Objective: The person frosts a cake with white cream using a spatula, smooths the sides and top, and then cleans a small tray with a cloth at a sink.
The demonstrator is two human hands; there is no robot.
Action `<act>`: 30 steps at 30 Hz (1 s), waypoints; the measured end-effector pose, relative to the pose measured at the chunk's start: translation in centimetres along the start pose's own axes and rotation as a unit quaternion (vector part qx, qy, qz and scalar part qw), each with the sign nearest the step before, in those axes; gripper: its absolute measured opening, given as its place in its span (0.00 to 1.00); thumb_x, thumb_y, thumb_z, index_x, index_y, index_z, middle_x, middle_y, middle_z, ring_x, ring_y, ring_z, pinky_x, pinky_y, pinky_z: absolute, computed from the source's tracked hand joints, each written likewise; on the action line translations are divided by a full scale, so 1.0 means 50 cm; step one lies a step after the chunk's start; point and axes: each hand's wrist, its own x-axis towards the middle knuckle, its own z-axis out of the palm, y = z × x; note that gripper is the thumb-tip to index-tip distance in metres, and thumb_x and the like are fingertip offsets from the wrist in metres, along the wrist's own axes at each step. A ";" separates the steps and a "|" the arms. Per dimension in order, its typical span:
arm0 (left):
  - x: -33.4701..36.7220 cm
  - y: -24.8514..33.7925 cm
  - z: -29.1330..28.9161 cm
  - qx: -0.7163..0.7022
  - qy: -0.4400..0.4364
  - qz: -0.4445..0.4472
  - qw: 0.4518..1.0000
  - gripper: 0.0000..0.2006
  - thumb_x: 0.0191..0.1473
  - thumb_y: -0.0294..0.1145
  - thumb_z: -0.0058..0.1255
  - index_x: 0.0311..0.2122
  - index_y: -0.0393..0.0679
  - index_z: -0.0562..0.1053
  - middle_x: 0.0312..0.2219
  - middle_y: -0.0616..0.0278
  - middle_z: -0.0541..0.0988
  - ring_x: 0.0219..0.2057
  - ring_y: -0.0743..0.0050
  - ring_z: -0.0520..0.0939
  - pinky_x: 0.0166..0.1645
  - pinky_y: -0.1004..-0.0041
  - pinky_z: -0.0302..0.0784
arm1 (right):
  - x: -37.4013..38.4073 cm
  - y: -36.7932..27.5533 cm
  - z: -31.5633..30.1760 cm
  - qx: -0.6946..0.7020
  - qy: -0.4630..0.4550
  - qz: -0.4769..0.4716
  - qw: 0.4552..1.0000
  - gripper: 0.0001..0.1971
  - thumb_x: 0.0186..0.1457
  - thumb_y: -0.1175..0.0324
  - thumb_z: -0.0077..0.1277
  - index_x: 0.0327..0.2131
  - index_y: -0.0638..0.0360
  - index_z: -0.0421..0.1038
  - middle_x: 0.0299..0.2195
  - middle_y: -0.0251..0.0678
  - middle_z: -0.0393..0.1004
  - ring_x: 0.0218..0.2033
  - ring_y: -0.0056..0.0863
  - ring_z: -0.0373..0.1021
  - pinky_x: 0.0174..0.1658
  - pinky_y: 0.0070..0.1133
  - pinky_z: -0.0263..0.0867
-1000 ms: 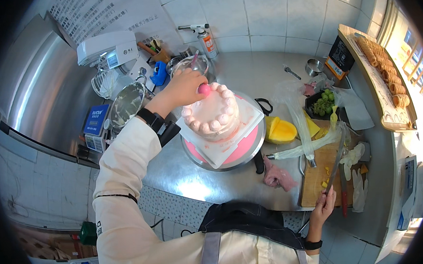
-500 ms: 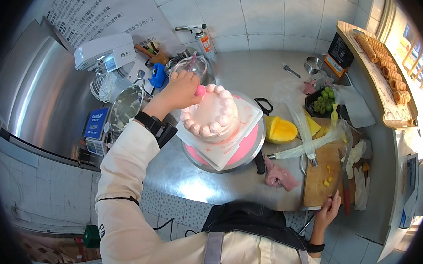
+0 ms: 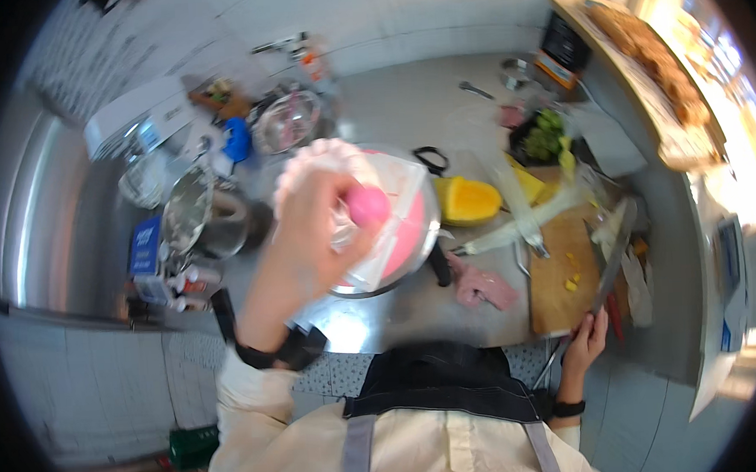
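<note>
Within left hand point(image 3: 309, 227), round pink object point(image 3: 368, 207)

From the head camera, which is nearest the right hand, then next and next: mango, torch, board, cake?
From the right hand:
1. Board: just ahead.
2. Mango: ahead, to its left.
3. Cake: farther left.
4. Torch: far back left, by the wall.

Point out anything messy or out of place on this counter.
A crumpled pink cloth lies bunched near the front edge of the silver steel counter, and small yellow fruit-like bits sit scattered on the brown wooden cutting board. Both look like untidied leftovers.
</note>
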 end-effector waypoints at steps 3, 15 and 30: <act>-0.041 0.031 0.212 -0.180 -0.077 -0.048 0.979 0.17 0.51 0.37 0.50 0.41 0.36 0.65 0.34 0.55 0.69 0.31 0.67 0.72 0.39 0.71 0.68 | 0.004 0.002 -0.012 0.080 0.036 0.037 0.995 0.12 0.59 0.75 0.39 0.47 0.63 0.64 0.33 0.27 0.63 0.20 0.10 0.57 0.21 0.11 0.55; 0.050 0.118 0.714 -0.536 -0.234 -0.333 0.739 0.23 0.56 0.46 0.42 0.48 0.37 0.63 0.31 0.64 0.72 0.28 0.76 0.72 0.32 0.75 0.69 | -0.074 -0.046 -0.096 -0.039 0.083 0.013 0.996 0.09 0.60 0.74 0.37 0.41 0.65 0.66 0.28 0.29 0.62 0.18 0.12 0.57 0.20 0.11 0.54; -0.454 -0.283 0.227 -0.504 -0.323 -0.412 0.687 0.17 0.57 0.28 0.38 0.52 0.39 0.63 0.41 0.57 0.76 0.42 0.72 0.77 0.47 0.76 0.71 | -0.015 -0.037 0.013 0.082 0.013 0.021 0.996 0.11 0.61 0.70 0.38 0.45 0.63 0.63 0.24 0.28 0.65 0.17 0.11 0.56 0.17 0.11 0.52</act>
